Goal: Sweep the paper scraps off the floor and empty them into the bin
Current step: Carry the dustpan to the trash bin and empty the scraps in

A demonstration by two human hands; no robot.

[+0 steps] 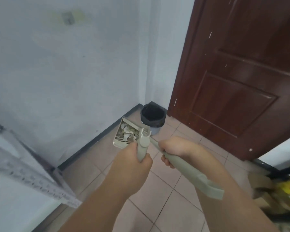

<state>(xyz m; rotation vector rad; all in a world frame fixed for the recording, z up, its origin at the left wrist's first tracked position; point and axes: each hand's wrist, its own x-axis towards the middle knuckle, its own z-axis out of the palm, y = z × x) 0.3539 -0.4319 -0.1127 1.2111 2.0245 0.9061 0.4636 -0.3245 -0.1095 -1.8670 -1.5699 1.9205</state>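
Observation:
My left hand (136, 160) grips the grey-green handle of a dustpan (119, 142), which hangs above the floor with white paper scraps (127, 131) lying in its tray. My right hand (172, 148) grips the matching broom handle (191, 171), which runs down to the right toward me. A small bin (152, 117) lined with a black bag stands in the corner, just beyond and to the right of the dustpan. The bin's mouth is dark and I cannot see what is inside.
A dark brown door (238, 77) stands at the right beside the bin. White walls (65, 67) with a dark skirting meet at the corner. A grey perforated metal frame (28, 168) juts in at the left. Yellow and black clutter (283, 186) lies at the right edge. Beige tiles (157, 203) cover the floor.

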